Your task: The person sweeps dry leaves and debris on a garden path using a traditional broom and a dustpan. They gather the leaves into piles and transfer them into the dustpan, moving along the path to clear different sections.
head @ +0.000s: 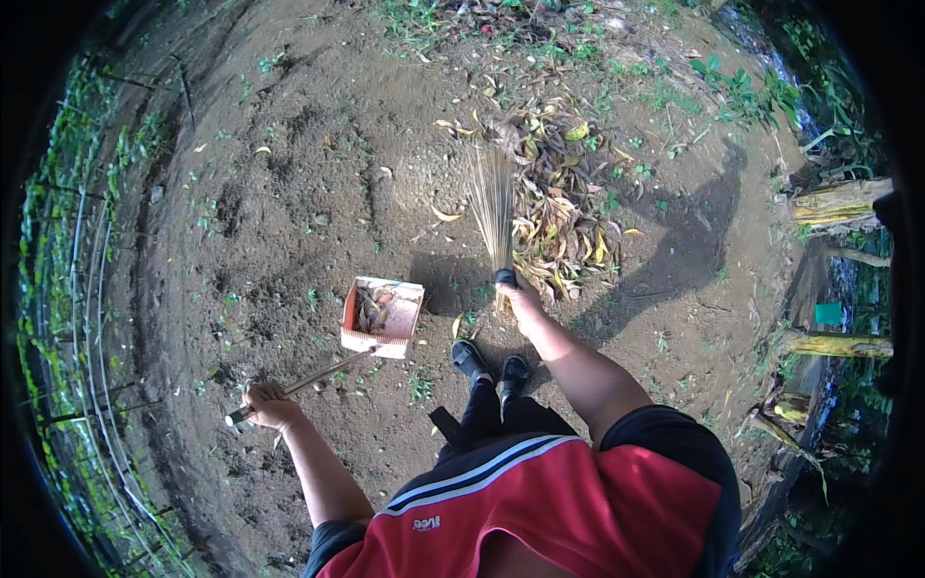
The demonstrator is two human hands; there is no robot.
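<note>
My left hand [271,406] grips the handle [329,370] of a long-handled dustpan. The dustpan's pinkish plastic scoop [399,316] holds some dry leaves [372,311] and hangs or rests to the left of my feet; its shadow falls on the soil to its right. My right hand [522,300] is closed around the dark-bound grip of a stick broom [495,209]. The broom's thin bristles point away from me and fan out along the left side of a heap of fallen leaves [567,209], brown and yellow. Whether the bristle tips touch the ground I cannot tell.
Bare soil [303,180] with small weeds surrounds my sandalled feet [470,357]. A fence [87,311] with green vines curves along the left. On the right stand cut trunks [842,343] and a green object [828,313]. More plant litter [506,22] lies at the far side.
</note>
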